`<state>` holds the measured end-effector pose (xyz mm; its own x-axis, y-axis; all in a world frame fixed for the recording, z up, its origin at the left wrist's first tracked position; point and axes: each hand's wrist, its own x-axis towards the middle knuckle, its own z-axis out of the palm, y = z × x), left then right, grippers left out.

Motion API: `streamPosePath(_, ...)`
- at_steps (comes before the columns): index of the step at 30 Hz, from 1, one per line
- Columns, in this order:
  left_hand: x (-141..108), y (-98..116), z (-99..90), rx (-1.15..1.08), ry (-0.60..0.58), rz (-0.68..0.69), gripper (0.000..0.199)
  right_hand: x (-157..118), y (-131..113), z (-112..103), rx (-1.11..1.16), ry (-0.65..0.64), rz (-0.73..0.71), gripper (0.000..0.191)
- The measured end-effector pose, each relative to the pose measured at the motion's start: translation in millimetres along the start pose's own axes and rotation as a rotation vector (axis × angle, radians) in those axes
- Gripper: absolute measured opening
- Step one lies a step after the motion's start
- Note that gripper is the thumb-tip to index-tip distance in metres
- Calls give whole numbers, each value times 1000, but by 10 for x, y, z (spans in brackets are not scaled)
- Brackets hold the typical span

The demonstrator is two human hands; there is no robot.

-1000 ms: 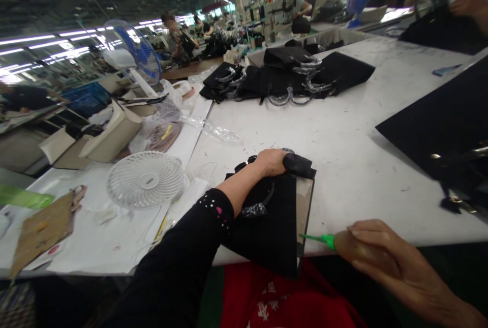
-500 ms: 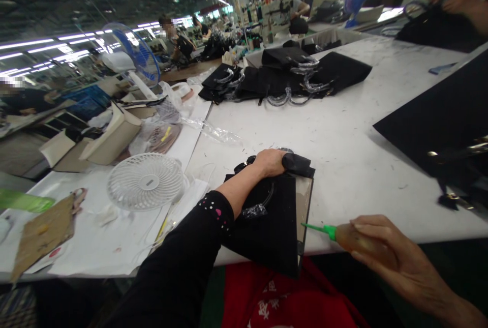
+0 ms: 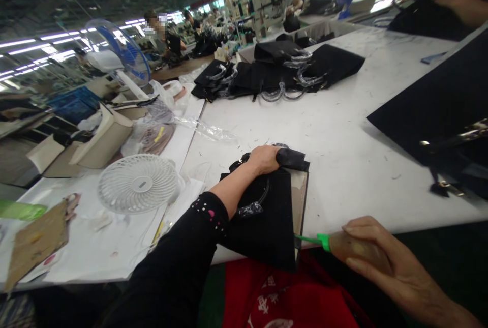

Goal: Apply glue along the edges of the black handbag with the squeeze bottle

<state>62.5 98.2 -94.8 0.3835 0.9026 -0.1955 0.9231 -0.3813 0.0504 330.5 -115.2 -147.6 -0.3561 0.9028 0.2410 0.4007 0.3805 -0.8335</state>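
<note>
At the left, one blue crate [image 3: 74, 104] stands behind two open cream boxes [image 3: 102, 140]; I cannot tell what is inside them. Beside the boxes is clear plastic wrapping [image 3: 141, 137], and a brownish piece with one yellow strip shows in it. Nearer lie one brown board [image 3: 38, 239] and one white fan [image 3: 139, 184]. In the middle of the worktop [image 3: 339, 129], the left hand [image 3: 265, 159] grasps the rolled upper part of one black bag [image 3: 267, 226], which lies at the near edge, with a pale strip [image 3: 299, 193] along its right side. Behind it is a pile of black bags [image 3: 263, 76]; they overlap, so I cannot count them. The right hand [image 3: 396, 267] is closed around one squeeze bottle [image 3: 354, 249] with brownish content. Its green nozzle [image 3: 322, 241] points left, to the lower end of the strip; touching or not, I cannot tell. At the right is one large black piece [image 3: 427, 114] with metal fittings.
</note>
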Motion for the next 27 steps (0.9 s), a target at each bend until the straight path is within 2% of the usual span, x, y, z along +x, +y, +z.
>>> streamPosePath(2,-8,13,-7,3,-2,-11,27,9,-26,-33,3,-23,24,28)
streamPosePath(6,-15,21,-11,4,2,-17,27,21,-29,-50,-10,44,15,28)
streamPosePath(10,-9,-2,0,-1,15,10,27,11,1,-28,41,-30,67,28)
streamPosePath(14,-3,-13,29,-2,33,17,28,2,15,-25,74,-21,162,30)
streamPosePath(18,-54,12,53,14,67,3,27,29,-29,-16,223,-168,343,29)
streamPosePath(20,-102,16,20,23,87,-7,26,52,-69,-12,264,-199,372,29)
streamPosePath(23,-184,-13,-163,38,132,-26,26,102,-110,-19,206,-173,334,27)
streamPosePath(27,-344,-19,-637,81,289,-29,21,214,-32,-52,26,-32,125,23)
